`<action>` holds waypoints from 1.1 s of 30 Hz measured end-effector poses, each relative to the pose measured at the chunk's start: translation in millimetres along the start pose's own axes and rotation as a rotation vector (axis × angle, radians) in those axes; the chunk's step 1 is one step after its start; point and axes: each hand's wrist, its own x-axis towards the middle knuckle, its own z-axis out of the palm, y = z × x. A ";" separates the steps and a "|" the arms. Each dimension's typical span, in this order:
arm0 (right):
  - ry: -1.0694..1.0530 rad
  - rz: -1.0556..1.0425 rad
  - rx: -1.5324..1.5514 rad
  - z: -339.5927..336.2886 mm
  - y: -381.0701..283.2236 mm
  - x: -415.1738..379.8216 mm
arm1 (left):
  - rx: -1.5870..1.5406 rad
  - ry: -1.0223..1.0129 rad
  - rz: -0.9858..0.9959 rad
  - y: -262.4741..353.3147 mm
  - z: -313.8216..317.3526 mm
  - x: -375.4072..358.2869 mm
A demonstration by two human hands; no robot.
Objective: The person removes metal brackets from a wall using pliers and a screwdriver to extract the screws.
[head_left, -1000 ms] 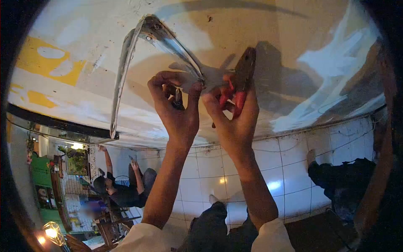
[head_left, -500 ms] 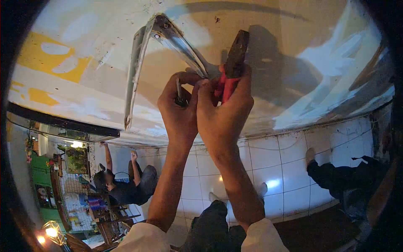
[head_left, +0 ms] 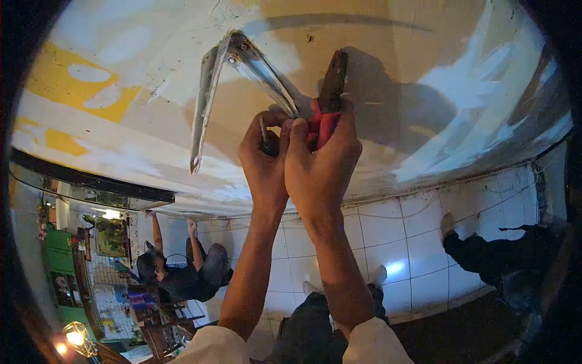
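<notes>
My left hand (head_left: 264,155) is closed around a thin metal rod with a dark end (head_left: 265,134). Its fingertips are at the lower tip of a metal shelf bracket's slanting arm. In my right hand (head_left: 321,164) are pliers with red handles (head_left: 328,124), dark jaws pointing up against the wall behind. The right thumb and fingertips also press at that same bracket tip, side by side with the left ones, hiding what lies between them. The worn, paint-marked metal bracket (head_left: 267,76) has two arms meeting at a top corner; its other arm hangs down to the left.
A paint-smeared wall (head_left: 424,54) fills the upper view, above a white tiled floor (head_left: 388,236). Left, a person (head_left: 188,273) crouches with raised arms near a dark ledge (head_left: 91,179). Another person's dark-clothed leg (head_left: 485,252) is at right. A caged lamp (head_left: 77,338) glows lower left.
The bracket and wall appear slightly lower and the bracket's left arm further right, as the view shifts. Both hands stay at the bracket tip; the pliers' jaws appear slightly further left.
</notes>
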 end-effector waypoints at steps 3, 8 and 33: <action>0.005 -0.027 0.114 0.0 10.6 -5.1 | -0.050 -0.034 -0.076 -0.9 -2.3 -1.0; -0.248 0.327 0.239 -40.1 20.5 -23.3 | -0.026 -0.086 0.026 2.0 0.4 -2.1; -0.943 1.133 0.862 -113.3 4.0 12.7 | -0.216 -0.024 -0.337 21.0 16.9 -8.4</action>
